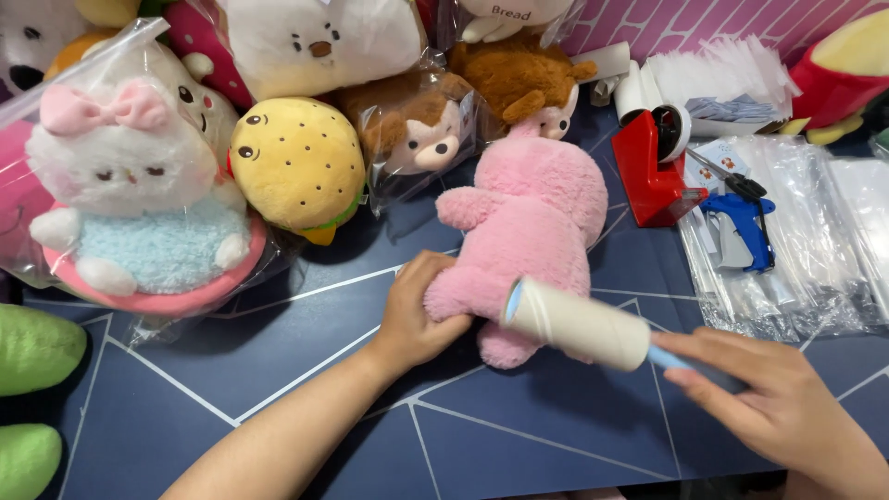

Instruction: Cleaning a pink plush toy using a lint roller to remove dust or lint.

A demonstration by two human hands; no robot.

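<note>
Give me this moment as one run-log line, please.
left hand: holds pink plush toy | right hand: holds lint roller on plush | surface: blue mat

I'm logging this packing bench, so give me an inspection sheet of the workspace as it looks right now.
Surface: dark blue mat with white lines.
Job's things: pink plush toy lying on the mat; lint roller against its lower end.
Clutter: bagged plush toys along the back, among them a yellow burger plush and a white bunny plush; red tape dispenser; blue tagging gun; clear plastic bags.
Hands: left hand grips the pink toy's leg; right hand holds the roller's handle.
Cables: nothing seen.
Surroundings: pink brick-pattern wall.
</note>
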